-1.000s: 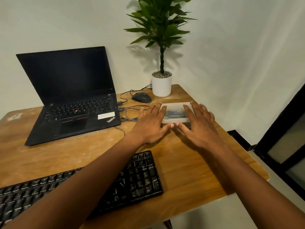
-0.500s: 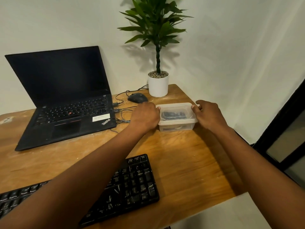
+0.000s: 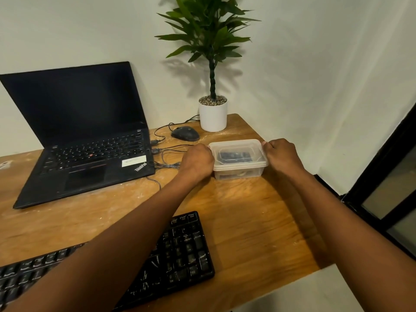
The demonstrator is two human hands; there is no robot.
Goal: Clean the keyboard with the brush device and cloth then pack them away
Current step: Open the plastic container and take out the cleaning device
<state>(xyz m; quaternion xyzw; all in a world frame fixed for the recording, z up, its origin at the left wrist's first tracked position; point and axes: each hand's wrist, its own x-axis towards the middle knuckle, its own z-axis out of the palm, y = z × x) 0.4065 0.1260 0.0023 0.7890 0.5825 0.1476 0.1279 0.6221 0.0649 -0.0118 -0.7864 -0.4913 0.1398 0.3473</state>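
A clear plastic box (image 3: pixel 254 172) with its lid on sits on the wooden table (image 3: pixel 247 221), right of centre. A dark object, likely the brush device (image 3: pixel 235 156), shows through the lid. My left hand (image 3: pixel 198 162) grips the box's left end with curled fingers. My right hand (image 3: pixel 282 156) grips its right end at the lid rim. A black keyboard (image 3: pixel 186 251) lies near the front edge, partly hidden by my left forearm. No cloth shows clearly.
An open black laptop (image 3: pixel 85 140) stands at the back left. A dark mouse (image 3: pixel 185 133) with cables lies behind the box, beside a potted plant (image 3: pixel 212 113). The table's right edge (image 3: pixel 315 221) is close to the box.
My hands lay flat over the lid a second ago. They have since curled round the two ends of the box and hold there.
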